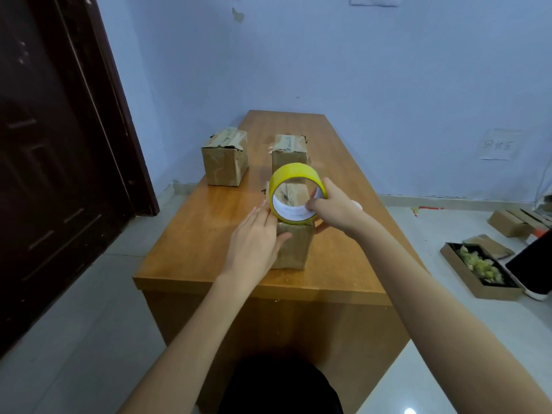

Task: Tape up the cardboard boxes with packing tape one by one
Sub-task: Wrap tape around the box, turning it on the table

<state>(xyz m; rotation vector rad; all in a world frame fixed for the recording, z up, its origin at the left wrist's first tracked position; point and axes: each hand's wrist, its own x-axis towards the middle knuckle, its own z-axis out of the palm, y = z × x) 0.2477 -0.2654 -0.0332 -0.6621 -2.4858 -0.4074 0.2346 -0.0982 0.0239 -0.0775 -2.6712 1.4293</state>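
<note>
The long brown wooden bench (185, 243) carries three small brown cardboard boxes: one at its left edge (224, 158), one mid-bench (289, 153), one near the front edge (294, 248). Left hand (254, 243) lies flat-fingered against the nearest box. Right hand (336, 210) grips the yellow packing-tape roll (294, 194) upright atop it.

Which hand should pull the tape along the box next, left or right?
Right, probably. The right hand already grips the tape roll over the near box, fingers through its core. The left hand lies flat on the box's left side, well placed to steady it.
</note>
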